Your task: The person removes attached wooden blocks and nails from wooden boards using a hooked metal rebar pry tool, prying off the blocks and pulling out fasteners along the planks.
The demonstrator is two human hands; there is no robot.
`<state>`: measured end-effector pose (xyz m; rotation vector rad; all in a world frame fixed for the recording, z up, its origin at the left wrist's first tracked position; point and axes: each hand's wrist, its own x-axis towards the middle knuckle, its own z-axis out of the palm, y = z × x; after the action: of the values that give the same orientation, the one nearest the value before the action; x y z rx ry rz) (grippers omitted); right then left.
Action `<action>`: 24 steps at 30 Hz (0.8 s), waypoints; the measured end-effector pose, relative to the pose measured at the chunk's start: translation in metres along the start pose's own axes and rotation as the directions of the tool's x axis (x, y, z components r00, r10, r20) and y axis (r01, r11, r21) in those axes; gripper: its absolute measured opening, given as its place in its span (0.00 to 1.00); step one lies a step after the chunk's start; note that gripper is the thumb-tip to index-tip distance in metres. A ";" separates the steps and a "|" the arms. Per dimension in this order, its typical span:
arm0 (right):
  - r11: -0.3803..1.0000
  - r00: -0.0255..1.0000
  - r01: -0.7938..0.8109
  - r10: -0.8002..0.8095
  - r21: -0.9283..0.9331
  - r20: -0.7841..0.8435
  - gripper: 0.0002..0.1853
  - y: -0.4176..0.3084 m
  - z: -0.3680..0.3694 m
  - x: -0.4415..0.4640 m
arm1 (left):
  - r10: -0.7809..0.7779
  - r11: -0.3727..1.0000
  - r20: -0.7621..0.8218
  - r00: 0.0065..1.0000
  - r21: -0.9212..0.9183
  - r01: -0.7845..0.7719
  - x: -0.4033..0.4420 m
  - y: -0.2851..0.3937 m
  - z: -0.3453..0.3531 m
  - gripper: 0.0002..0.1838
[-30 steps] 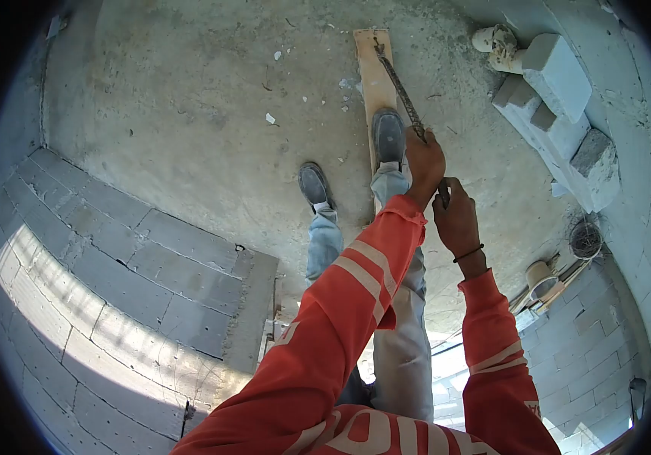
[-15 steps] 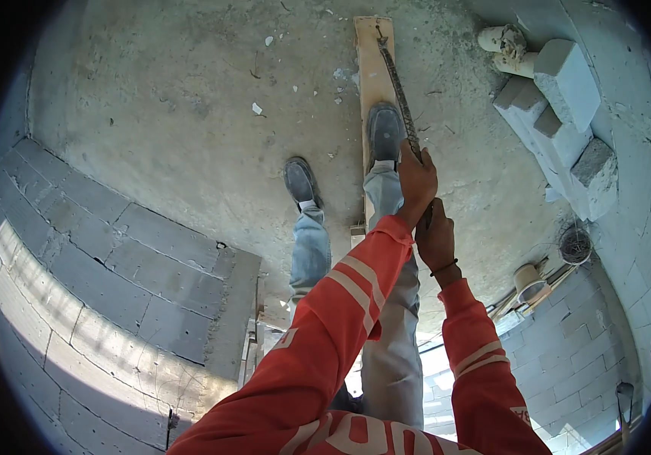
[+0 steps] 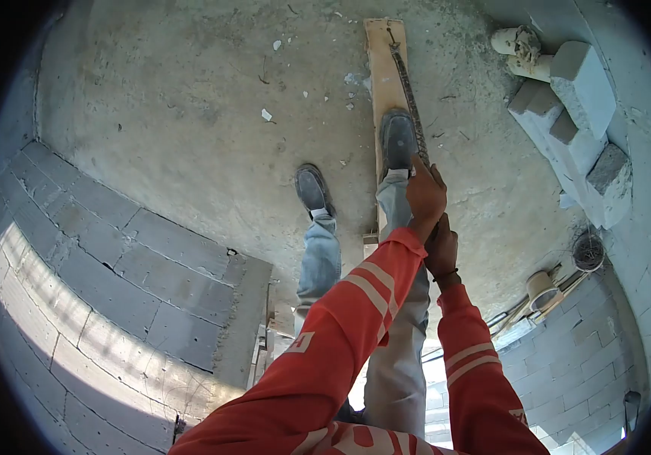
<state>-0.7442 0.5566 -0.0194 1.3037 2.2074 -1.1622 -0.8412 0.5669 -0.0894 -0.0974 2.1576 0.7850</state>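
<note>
A dark, ribbed steel pry bar (image 3: pixel 409 95) slants along a wooden board (image 3: pixel 387 68) on the floor. Its far tip rests by a thin nail (image 3: pixel 390 33) standing in the board's far end; I cannot tell whether the tip grips it. My left hand (image 3: pixel 426 196) is closed around the bar just past my right shoe. Nearer my body, my right hand (image 3: pixel 442 247) is wrapped round the bar's near end, close behind the left. My right shoe (image 3: pixel 398 140) presses on the board, and my left shoe (image 3: pixel 312 188) stands on the concrete.
Pale blocks (image 3: pixel 583 87) are piled against the right wall. A bucket (image 3: pixel 542 290), wooden strips and a coil of wire (image 3: pixel 588 252) lie at lower right. A low block wall (image 3: pixel 166 250) curves along the left. Small debris chips (image 3: pixel 266 114) dot the concrete floor.
The whole view has shifted slightly, so the scene sits further right. Both hands have come a little toward my body with the pry bar, keeping their grip. My feet stay in place.
</note>
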 end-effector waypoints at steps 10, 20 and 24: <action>0.988 0.993 -0.119 0.121 -0.096 0.018 0.10 -0.044 -0.007 -0.013 | 0.049 0.982 0.044 0.998 -0.187 -0.040 -0.004 0.017 -0.041 0.22; 0.989 1.000 0.000 0.000 -0.149 -0.001 0.11 0.029 0.005 0.004 | 0.143 0.990 0.319 0.937 -0.052 -0.133 -0.020 -0.042 -0.049 0.29; 0.971 0.994 -0.111 0.108 -0.211 -0.029 0.12 -0.037 -0.011 -0.012 | 0.122 0.966 0.257 0.959 -0.251 -0.056 -0.025 -0.062 -0.109 0.17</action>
<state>-0.7674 0.5488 0.0123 1.3301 2.1719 -0.8516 -0.8780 0.4511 -0.0509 -0.0155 1.8116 1.0495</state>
